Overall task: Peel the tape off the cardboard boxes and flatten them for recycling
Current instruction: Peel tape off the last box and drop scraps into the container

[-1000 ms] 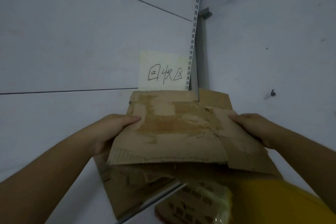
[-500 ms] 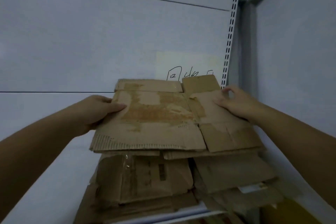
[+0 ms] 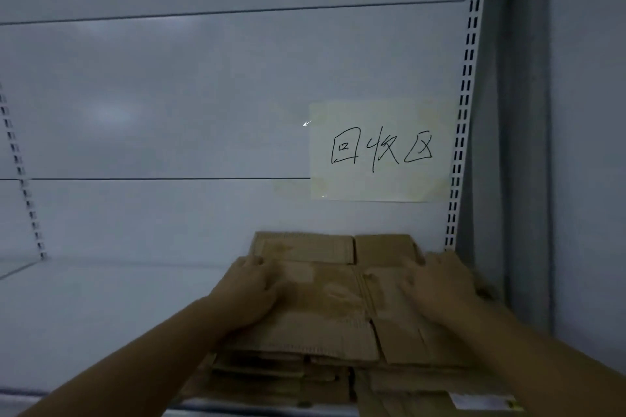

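A flattened brown cardboard box [image 3: 325, 308] lies on top of a stack of flattened cardboard [image 3: 288, 379] at the right end of a white shelf [image 3: 101, 315]. My left hand [image 3: 247, 291] rests on the box's left edge, fingers curled over it. On the right part of the box lies my right hand [image 3: 437, 284], palm down with fingers spread. The top sheet shows torn patches where tape was stripped off. The frame is blurred around both hands.
A paper sign [image 3: 381, 151] with handwritten characters is stuck to the back panel above the stack. A slotted upright rail [image 3: 465, 95] runs beside it, another [image 3: 20, 169] at far left. A side wall [image 3: 589, 145] bounds the shelf on the right.
Both hands have carried the flattened box forward and down onto the stack on the shelf. The view has moved closer, so the sign now shows in full.
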`<control>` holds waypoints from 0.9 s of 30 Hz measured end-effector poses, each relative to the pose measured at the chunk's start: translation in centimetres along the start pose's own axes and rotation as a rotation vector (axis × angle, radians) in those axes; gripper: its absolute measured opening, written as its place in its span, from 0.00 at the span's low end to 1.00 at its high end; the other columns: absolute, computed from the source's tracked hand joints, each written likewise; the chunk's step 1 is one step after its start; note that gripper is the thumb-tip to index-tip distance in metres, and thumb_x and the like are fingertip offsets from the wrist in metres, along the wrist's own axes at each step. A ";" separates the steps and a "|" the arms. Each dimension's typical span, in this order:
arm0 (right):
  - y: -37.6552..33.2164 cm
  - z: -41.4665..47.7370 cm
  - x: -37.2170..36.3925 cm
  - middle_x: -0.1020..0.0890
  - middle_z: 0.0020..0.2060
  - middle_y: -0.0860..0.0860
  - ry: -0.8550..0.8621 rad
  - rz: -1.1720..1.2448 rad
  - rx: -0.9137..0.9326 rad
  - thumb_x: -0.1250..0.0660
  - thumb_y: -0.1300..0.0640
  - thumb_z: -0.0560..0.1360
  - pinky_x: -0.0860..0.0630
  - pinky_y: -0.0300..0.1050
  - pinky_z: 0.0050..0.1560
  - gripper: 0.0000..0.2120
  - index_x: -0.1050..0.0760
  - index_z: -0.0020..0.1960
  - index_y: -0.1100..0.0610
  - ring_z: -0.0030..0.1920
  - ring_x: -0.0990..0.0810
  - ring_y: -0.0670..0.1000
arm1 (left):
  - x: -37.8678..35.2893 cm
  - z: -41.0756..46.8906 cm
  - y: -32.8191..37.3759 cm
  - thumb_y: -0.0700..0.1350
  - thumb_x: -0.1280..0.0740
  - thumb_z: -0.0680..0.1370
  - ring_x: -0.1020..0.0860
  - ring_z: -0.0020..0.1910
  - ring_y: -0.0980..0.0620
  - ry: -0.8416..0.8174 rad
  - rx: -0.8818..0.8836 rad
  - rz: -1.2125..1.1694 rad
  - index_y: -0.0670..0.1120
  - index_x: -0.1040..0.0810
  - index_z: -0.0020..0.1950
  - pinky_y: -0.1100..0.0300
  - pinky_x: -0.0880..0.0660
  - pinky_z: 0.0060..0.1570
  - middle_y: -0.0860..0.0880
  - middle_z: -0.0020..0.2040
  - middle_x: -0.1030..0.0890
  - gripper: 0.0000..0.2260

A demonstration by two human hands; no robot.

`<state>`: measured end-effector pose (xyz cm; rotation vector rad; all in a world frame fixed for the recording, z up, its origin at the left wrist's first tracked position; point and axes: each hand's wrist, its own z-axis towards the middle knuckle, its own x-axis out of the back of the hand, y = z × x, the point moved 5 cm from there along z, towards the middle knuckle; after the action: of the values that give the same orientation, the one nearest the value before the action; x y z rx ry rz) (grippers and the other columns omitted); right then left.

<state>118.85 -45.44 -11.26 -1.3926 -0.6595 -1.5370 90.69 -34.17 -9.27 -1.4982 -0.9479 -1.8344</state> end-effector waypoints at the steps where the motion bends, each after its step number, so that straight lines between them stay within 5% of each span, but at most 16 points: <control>1: -0.6 0.0 -0.5 0.33 0.69 0.55 -0.007 0.062 0.072 0.51 0.52 0.82 0.33 0.46 0.64 0.20 0.41 0.74 0.51 0.65 0.32 0.54 | -0.5 0.2 0.3 0.60 0.47 0.80 0.35 0.68 0.46 -0.016 -0.031 0.010 0.49 0.30 0.66 0.51 0.38 0.68 0.47 0.69 0.31 0.22; 3: -1.0 0.1 -1.6 0.33 0.70 0.52 -0.098 0.182 0.186 0.49 0.54 0.82 0.34 0.46 0.66 0.20 0.40 0.74 0.49 0.67 0.31 0.52 | -1.7 0.7 0.6 0.64 0.50 0.79 0.41 0.73 0.48 -0.073 -0.068 0.078 0.49 0.37 0.73 0.52 0.46 0.72 0.48 0.74 0.37 0.27; 5: -1.0 0.0 -2.6 0.33 0.70 0.47 -0.177 0.230 0.218 0.48 0.46 0.81 0.36 0.49 0.69 0.19 0.38 0.72 0.44 0.70 0.35 0.51 | -3.1 1.0 0.2 0.65 0.54 0.79 0.50 0.77 0.48 -0.151 -0.052 0.088 0.49 0.46 0.78 0.51 0.53 0.74 0.48 0.78 0.46 0.31; 9: -0.7 -0.9 -3.5 0.48 0.76 0.45 -0.207 0.170 0.158 0.55 0.33 0.75 0.50 0.47 0.74 0.31 0.48 0.76 0.42 0.76 0.51 0.47 | -4.2 1.6 -0.3 0.69 0.56 0.76 0.56 0.77 0.48 -0.165 -0.035 0.037 0.50 0.52 0.78 0.49 0.54 0.75 0.49 0.79 0.53 0.36; 16: -1.0 -1.1 -3.4 0.47 0.76 0.45 -0.204 0.180 0.130 0.61 0.21 0.64 0.49 0.49 0.74 0.43 0.47 0.74 0.39 0.76 0.51 0.47 | -4.6 1.5 -0.7 0.66 0.54 0.79 0.57 0.77 0.49 -0.118 -0.039 -0.016 0.51 0.52 0.78 0.49 0.57 0.75 0.49 0.79 0.55 0.32; 22: -0.7 -0.7 -3.4 0.43 0.75 0.45 -0.141 -0.024 0.104 0.65 0.26 0.70 0.45 0.51 0.74 0.38 0.44 0.74 0.40 0.74 0.44 0.48 | -5.0 1.7 -0.9 0.66 0.54 0.78 0.58 0.77 0.49 -0.109 -0.067 -0.043 0.51 0.52 0.78 0.49 0.58 0.74 0.49 0.79 0.54 0.32; 24: -1.3 -0.7 -2.9 0.33 0.70 0.46 -0.042 -0.194 0.156 0.65 0.29 0.72 0.37 0.50 0.67 0.35 0.36 0.70 0.40 0.69 0.35 0.48 | -4.9 1.8 -1.0 0.66 0.54 0.78 0.57 0.77 0.48 -0.086 -0.066 -0.041 0.51 0.52 0.78 0.49 0.58 0.74 0.49 0.79 0.53 0.32; 27: -3.0 -1.0 -1.7 0.21 0.40 0.47 0.255 -0.348 0.328 0.57 0.39 0.77 0.29 0.43 0.39 0.29 0.18 0.44 0.46 0.40 0.24 0.47 | -4.7 1.7 -1.1 0.66 0.54 0.78 0.56 0.77 0.48 -0.086 -0.065 -0.029 0.51 0.51 0.78 0.49 0.58 0.74 0.48 0.79 0.53 0.32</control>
<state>115.60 -44.49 -12.52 -0.8499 -0.9802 -1.7447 91.66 -32.17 -13.85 -1.6220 -0.9634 -1.8502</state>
